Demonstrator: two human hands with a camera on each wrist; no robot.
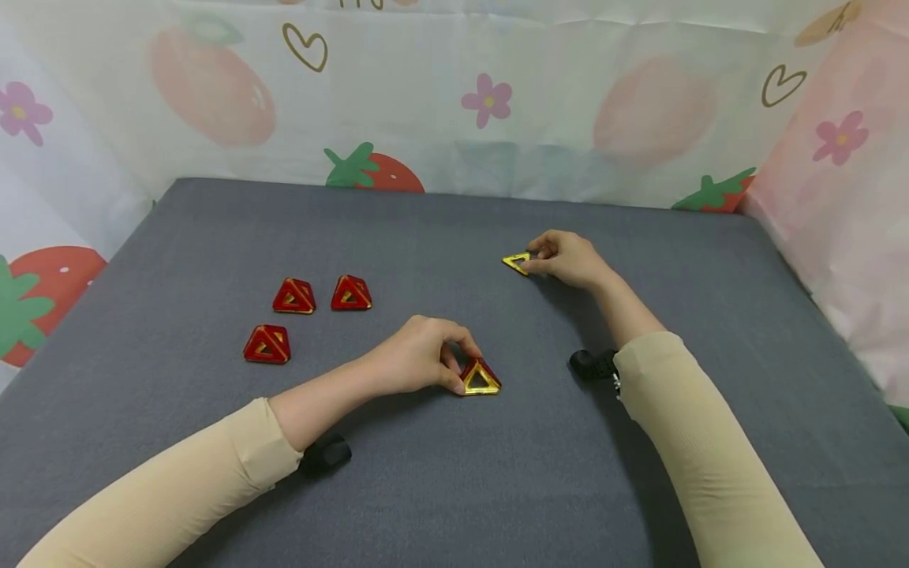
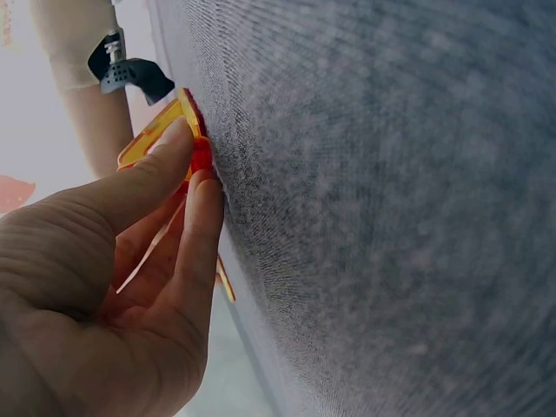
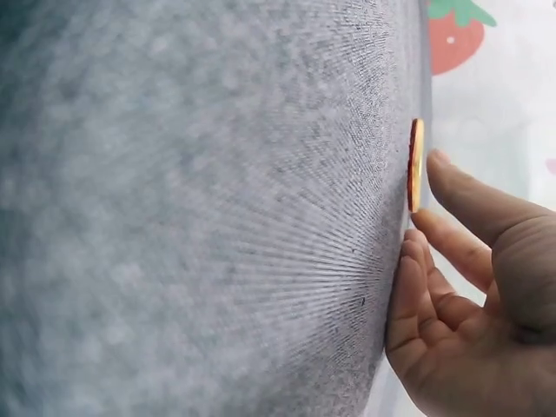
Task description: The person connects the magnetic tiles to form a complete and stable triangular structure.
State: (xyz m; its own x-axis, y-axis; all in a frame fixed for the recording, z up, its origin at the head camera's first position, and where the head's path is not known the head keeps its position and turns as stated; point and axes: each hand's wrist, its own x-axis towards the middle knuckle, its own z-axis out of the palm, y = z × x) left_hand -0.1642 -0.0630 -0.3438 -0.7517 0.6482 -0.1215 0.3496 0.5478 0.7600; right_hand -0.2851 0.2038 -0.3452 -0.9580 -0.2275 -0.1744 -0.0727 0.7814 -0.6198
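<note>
In the head view my left hand (image 1: pixel 419 355) pinches a small pyramid of red and yellow magnetic triangle tiles (image 1: pixel 481 383) near the middle of the grey table. The left wrist view shows the thumb and a fingertip on the pyramid (image 2: pixel 155 137), its base at the cloth. Farther back, my right hand (image 1: pixel 568 259) is at a single yellow magnetic triangle tile (image 1: pixel 514 261). Seen from the right wrist, that tile (image 3: pixel 416 165) lies flat; a fingertip is right at its near end, and a narrow gap shows beside the thumb.
Three red-and-yellow pyramids stand on the table's left: a front one (image 1: pixel 267 344), a back one (image 1: pixel 294 296) and one beside it (image 1: pixel 351 293). A patterned curtain (image 1: pixel 540 47) borders the back and sides of the grey cloth (image 1: pixel 454 489). Black wrist cameras hang below both sleeves.
</note>
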